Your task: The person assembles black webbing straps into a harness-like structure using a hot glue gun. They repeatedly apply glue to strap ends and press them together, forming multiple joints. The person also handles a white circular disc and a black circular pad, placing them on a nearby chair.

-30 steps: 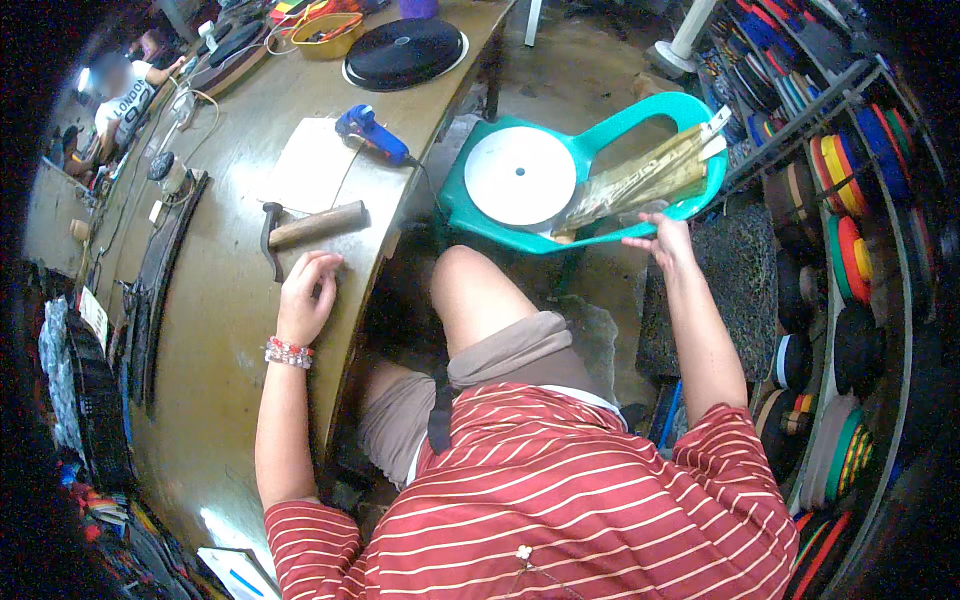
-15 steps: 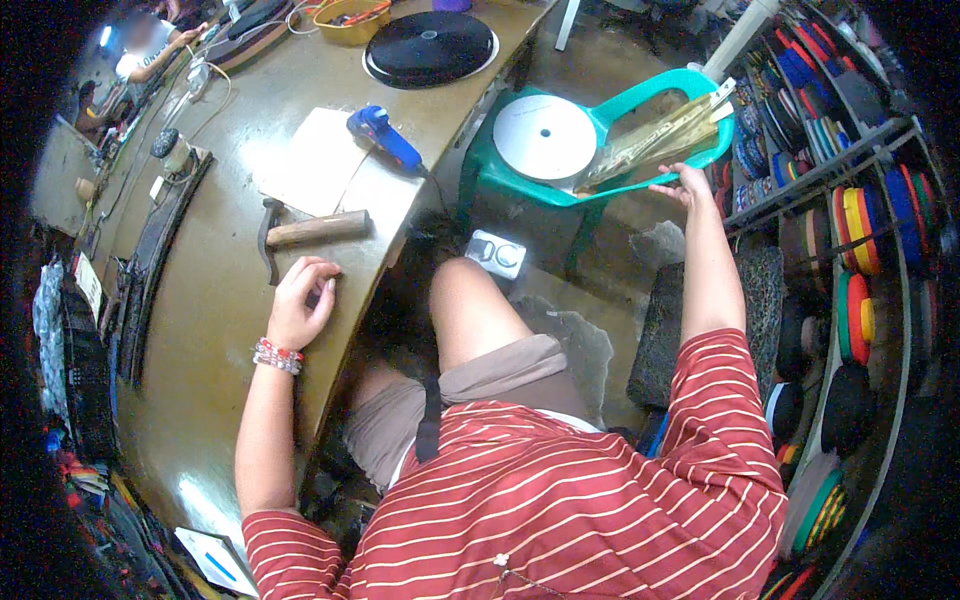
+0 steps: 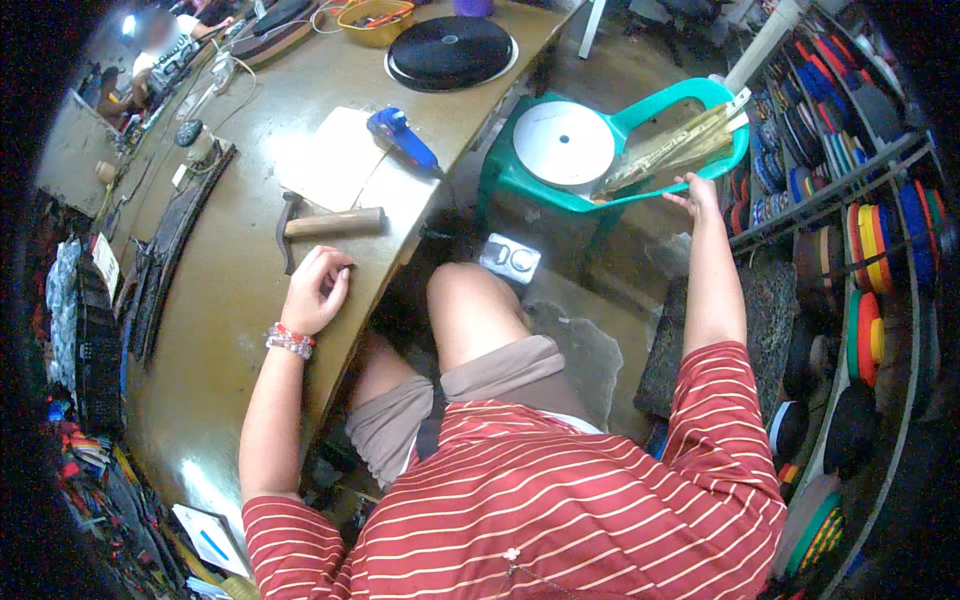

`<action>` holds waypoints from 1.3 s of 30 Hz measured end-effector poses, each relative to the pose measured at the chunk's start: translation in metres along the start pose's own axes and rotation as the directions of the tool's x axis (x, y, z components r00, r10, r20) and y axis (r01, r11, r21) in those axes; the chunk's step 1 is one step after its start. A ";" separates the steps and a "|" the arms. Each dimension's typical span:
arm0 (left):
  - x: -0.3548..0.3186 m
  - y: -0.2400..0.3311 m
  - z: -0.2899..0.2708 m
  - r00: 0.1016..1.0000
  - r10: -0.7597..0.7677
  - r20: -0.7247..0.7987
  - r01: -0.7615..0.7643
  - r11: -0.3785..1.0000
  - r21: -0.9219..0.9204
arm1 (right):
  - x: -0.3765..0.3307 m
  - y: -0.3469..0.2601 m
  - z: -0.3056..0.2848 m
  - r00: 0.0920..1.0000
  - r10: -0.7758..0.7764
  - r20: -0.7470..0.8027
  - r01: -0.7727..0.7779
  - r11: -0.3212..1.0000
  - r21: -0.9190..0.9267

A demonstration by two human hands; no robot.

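My left hand (image 3: 315, 290) rests on the olive workbench (image 3: 220, 340) near its front edge, fingers curled, holding nothing. Just beyond it lies a hammer (image 3: 325, 224) with a wooden handle. My right hand (image 3: 695, 192) reaches out to the right and touches the rim of a green plastic chair (image 3: 640, 150). On the chair lie a white round reel (image 3: 563, 142) and a bundle of long tan strips (image 3: 675, 152), which the fingers touch at their near end. Whether the hand grips the strips or the rim I cannot tell.
A white sheet (image 3: 325, 160), a blue tool (image 3: 402, 140), a black disc (image 3: 450, 50) and a yellow bowl (image 3: 375, 20) lie farther along the bench. Dark strap lengths (image 3: 165, 260) run along its left. Shelves with coloured tape rolls (image 3: 870, 260) stand at right. Another person (image 3: 165, 50) sits far left.
The view has shifted, so the chair appears farther right and higher. My right arm has stretched out further toward the chair's rim. The left hand stays by the hammer.
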State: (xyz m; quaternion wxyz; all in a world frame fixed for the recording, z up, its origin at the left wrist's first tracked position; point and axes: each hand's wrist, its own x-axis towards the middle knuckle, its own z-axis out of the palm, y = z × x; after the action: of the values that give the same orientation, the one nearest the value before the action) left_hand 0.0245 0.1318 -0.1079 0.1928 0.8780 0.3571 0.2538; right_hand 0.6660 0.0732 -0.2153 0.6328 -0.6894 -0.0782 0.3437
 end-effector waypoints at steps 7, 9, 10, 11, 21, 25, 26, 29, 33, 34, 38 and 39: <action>0.000 0.000 0.003 1.000 -0.026 0.006 0.027 0.998 -0.062 | 0.008 0.002 0.002 0.998 -0.006 -0.064 0.005 1.000 -0.017; 0.000 -0.001 0.003 0.999 -0.050 0.021 0.051 0.995 -0.083 | 0.008 -0.002 0.001 0.997 0.009 -0.080 -0.010 1.000 -0.018; 0.001 -0.001 0.003 0.998 -0.054 0.022 0.056 0.994 -0.094 | 0.007 -0.003 0.001 0.997 0.038 -0.072 -0.039 0.999 -0.019; 0.000 0.000 0.002 0.998 -0.060 0.025 0.062 0.992 -0.106 | 0.004 -0.002 0.002 0.996 0.030 -0.089 -0.031 0.999 -0.008; -0.002 -0.002 0.007 0.998 -0.063 0.010 0.064 0.997 -0.051 | -0.035 0.149 0.097 0.994 0.102 0.050 -0.109 0.978 0.176; 0.002 0.018 -0.001 0.981 0.153 -0.117 -0.161 0.985 -0.057 | 0.012 0.175 0.137 0.951 0.269 0.153 -0.287 0.952 0.107; 0.007 0.025 -0.009 0.977 0.171 -0.126 -0.174 0.984 -0.019 | 0.023 0.178 0.148 0.941 0.312 0.129 -0.327 0.937 0.125; 0.052 0.026 -0.024 0.968 0.158 -0.195 -0.139 0.984 0.109 | 0.054 0.186 0.158 0.932 0.361 0.043 -0.363 0.929 0.072; 0.168 -0.025 -0.037 0.948 -0.295 -0.120 0.291 0.956 -0.045 | 0.078 0.208 0.160 0.893 0.448 -0.026 -0.445 0.891 0.093; 0.201 -0.044 -0.032 0.926 -0.374 -0.061 0.352 0.909 -0.223 | 0.083 0.213 0.161 0.883 0.464 -0.063 -0.458 0.884 0.090; 0.297 -0.103 0.013 0.736 -0.671 0.093 0.645 0.652 -0.397 | 0.087 0.226 0.172 0.917 0.395 -0.056 -0.377 0.904 0.205; 0.310 -0.112 0.027 0.757 -0.649 0.075 0.633 0.701 -0.330 | 0.085 0.223 0.174 0.938 0.344 0.043 -0.339 0.885 0.318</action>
State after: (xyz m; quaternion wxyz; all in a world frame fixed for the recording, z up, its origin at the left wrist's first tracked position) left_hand 0.1717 0.4270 -0.0920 0.4068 0.6466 0.5957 0.2484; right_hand 0.5575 0.2201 -0.4477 0.6665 -0.5827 0.1059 0.4528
